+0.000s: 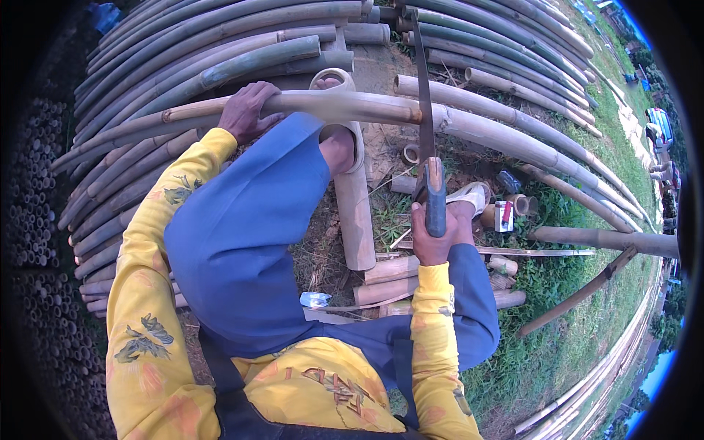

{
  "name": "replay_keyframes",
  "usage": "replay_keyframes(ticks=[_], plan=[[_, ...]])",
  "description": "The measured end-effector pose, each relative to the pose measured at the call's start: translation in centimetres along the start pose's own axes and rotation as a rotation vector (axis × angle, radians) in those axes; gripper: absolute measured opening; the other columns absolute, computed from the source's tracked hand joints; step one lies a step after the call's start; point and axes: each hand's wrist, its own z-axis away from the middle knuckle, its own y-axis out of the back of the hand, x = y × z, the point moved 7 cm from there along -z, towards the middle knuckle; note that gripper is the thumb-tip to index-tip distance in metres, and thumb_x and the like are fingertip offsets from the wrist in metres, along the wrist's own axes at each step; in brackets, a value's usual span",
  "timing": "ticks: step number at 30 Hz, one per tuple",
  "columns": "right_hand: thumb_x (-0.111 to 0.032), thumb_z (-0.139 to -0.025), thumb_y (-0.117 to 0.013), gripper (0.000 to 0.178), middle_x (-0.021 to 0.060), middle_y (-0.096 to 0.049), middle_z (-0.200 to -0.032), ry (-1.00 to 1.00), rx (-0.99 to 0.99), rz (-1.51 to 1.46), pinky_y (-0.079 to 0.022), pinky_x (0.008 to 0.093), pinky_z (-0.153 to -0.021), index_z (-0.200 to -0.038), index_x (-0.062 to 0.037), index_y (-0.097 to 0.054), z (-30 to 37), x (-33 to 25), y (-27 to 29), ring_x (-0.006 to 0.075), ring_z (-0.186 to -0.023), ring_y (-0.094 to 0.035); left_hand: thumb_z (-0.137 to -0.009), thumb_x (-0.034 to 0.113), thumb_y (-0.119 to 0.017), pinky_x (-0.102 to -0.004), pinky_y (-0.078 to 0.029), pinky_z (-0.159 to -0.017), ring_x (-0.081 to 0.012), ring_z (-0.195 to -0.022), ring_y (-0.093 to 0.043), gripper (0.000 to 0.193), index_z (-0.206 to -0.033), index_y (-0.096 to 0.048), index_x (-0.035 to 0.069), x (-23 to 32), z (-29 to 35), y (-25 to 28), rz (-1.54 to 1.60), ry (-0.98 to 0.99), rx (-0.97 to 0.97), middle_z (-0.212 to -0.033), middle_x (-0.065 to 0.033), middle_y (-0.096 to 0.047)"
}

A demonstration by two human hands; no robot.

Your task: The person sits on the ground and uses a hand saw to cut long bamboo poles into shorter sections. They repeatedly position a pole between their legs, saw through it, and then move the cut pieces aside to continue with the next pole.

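Observation:
A long bamboo pole [359, 107] lies crosswise in front of me, over my raised left foot, which rests on a thick bamboo support [353, 220]. My left hand [248, 111] presses on the pole left of my knee, its fingers laid over the top and the thumb apart. In my right hand [431, 233] is the handle of a handsaw [425, 95]. The saw's long blade points away from me and crosses the pole just right of my foot, at a dark mark. How deep the blade sits in the bamboo I cannot tell.
Stacked bamboo poles [257, 29] lie at the far side and left. Short bamboo pieces [400, 271] sit between my legs. Beside my right foot are a small box with a red lighter [504, 216] and a dark bottle [507, 181]. A propped bamboo pole [601, 238] stands right, over grass.

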Motion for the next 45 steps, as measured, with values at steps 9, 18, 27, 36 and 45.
replay_keyframes(ticks=[9,18,27,36,45], plan=[[-0.003,-0.093,-0.073,0.020,-0.0018,-0.057,-0.067,-0.068,0.025,-0.087,-0.039,0.0237,-0.052,-0.080,-0.0031,-0.059,0.1,1.8,0.1,0.0054,-0.057,-0.051,-0.087,0.041,-0.072,-0.0439,-0.053,-0.082,-0.0329,-0.098,-0.066,0.040,-0.107,-0.054,0.011,0.9,4.9,-1.4,-0.048,0.070,-0.208,-0.105,-0.0115,-0.063],[-0.002,-0.093,-0.072,0.016,0.0002,-0.058,-0.074,0.011,-0.043,-0.038,-0.043,0.0237,-0.055,-0.092,-0.0039,-0.057,-0.1,1.0,-0.1,0.0079,-0.061,-0.054,-0.096,0.046,-0.061,-0.0546,-0.053,-0.064,-0.0393,-0.078,-0.072,0.041,-0.116,-0.053,0.012,0.3,8.0,-1.2,-0.075,0.195,-0.507,-0.086,-0.0159,-0.072],[-0.002,-0.093,-0.074,0.015,-0.0008,-0.059,-0.076,0.013,-0.003,-0.048,-0.043,0.0233,-0.056,-0.091,-0.0040,-0.059,0.1,0.2,-0.1,0.0069,-0.063,-0.054,-0.096,0.057,-0.061,-0.0529,-0.053,-0.069,-0.0424,-0.079,-0.069,0.047,-0.110,-0.062,0.011,-11.5,21.1,3.6,-0.161,0.374,-0.622,-0.082,-0.0185,-0.071],[-0.004,-0.093,-0.075,0.016,-0.0014,-0.060,-0.071,0.014,0.026,-0.021,-0.044,0.0246,-0.058,-0.084,-0.0010,-0.062,0.2,0.4,0.1,0.0064,-0.063,-0.055,-0.091,0.020,-0.065,-0.0487,-0.055,-0.091,-0.0356,-0.116,-0.063,0.031,-0.120,-0.063,0.010,-14.0,35.1,2.2,-0.364,0.470,-1.112,-0.117,-0.0141,-0.068],[-0.004,-0.092,-0.075,0.015,-0.0026,-0.059,-0.072,-0.066,0.003,-0.021,-0.042,0.0243,-0.057,-0.085,-0.0021,-0.062,0.1,1.1,-0.3,0.0054,-0.062,-0.051,-0.091,0.018,-0.068,-0.0427,-0.052,-0.093,-0.0340,-0.107,-0.064,0.031,-0.117,-0.058,0.006,7.3,-3.6,1.6,0.170,-0.158,0.015,-0.109,-0.0130,-0.065]])
